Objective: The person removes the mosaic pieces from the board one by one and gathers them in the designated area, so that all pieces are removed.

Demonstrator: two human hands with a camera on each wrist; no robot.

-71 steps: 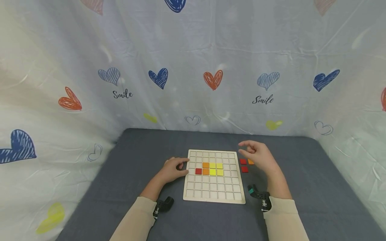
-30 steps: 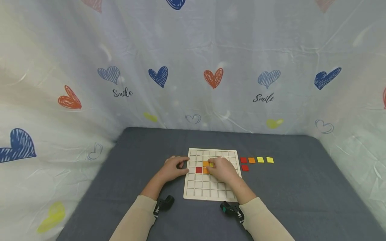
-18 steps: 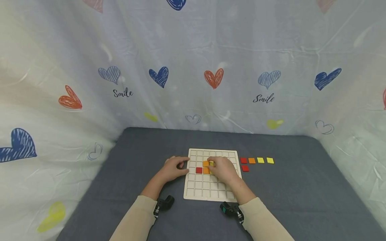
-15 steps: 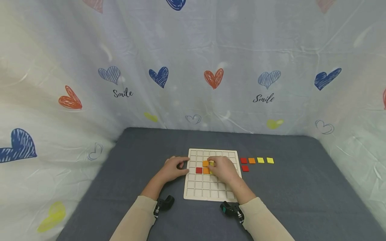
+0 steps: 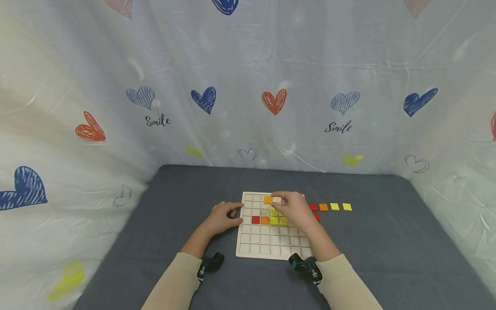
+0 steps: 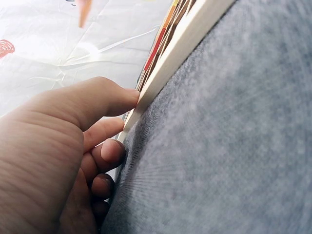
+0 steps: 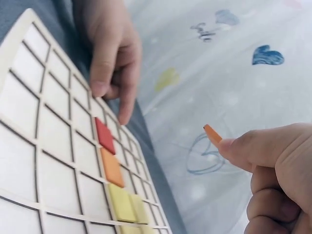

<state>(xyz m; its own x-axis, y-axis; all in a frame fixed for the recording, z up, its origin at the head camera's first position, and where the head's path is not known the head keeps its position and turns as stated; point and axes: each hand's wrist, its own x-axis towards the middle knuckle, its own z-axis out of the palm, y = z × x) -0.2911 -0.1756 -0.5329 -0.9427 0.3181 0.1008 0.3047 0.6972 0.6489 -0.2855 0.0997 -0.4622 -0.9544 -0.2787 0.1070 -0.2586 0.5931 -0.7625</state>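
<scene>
My right hand pinches an orange square tile by its edge, thumb below and forefinger above. In the right wrist view that tile shows edge-on, raised above the wooden grid board. My left hand rests at the board's left side, its thumb and forefinger touching the edge, the other fingers bent loosely on the cloth. On the board lie a red tile, another orange tile and several yellow tiles, partly hidden by my right hand.
Right of the board lie loose tiles: two red ones, one orange and two yellow. A grey cloth covers the table. Behind it hangs a white curtain printed with hearts.
My right hand went from beside the loose tiles to the board, and has now lifted the upper orange tile from its cell, moving up and slightly right. My left hand has stayed put.
</scene>
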